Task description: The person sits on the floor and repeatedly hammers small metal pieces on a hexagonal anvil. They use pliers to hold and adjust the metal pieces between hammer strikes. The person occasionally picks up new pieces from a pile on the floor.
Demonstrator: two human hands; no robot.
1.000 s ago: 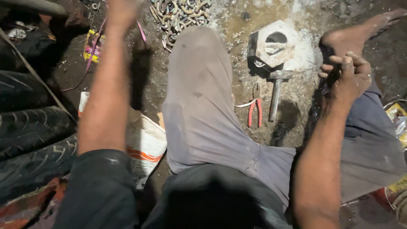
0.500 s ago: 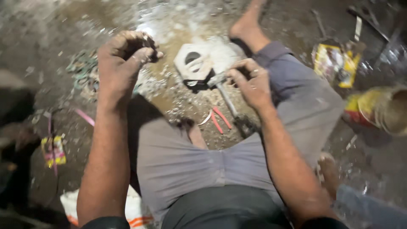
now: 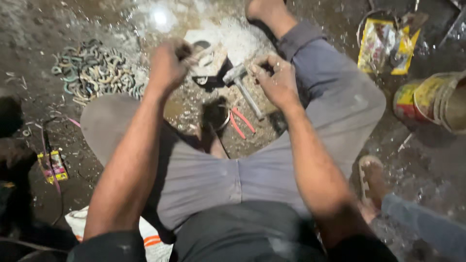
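I sit on the ground with my legs apart, in grey trousers. My left hand (image 3: 167, 65) is closed around a small dark metal piece, blurred, right at the edge of a white block (image 3: 213, 48) with a hole in it. My right hand (image 3: 276, 80) has its fingers curled, and their tips touch the head of a steel hammer (image 3: 245, 92) that lies slanted beside the block. Whether it grips the hammer is unclear. Red-handled pliers (image 3: 240, 121) lie on the ground just below the hammer's handle.
A heap of bent metal links (image 3: 97, 73) lies at the left. At the right are yellow packets (image 3: 383, 46) and a yellow-and-red bucket (image 3: 432, 99). Another person's sandalled foot (image 3: 374, 179) is at the lower right. A white sack (image 3: 145, 237) sits by my left hip.
My left hand came from far out down to the white block, closed on a small piece. My right hand moved from my right leg to the hammer's head. The view swung.
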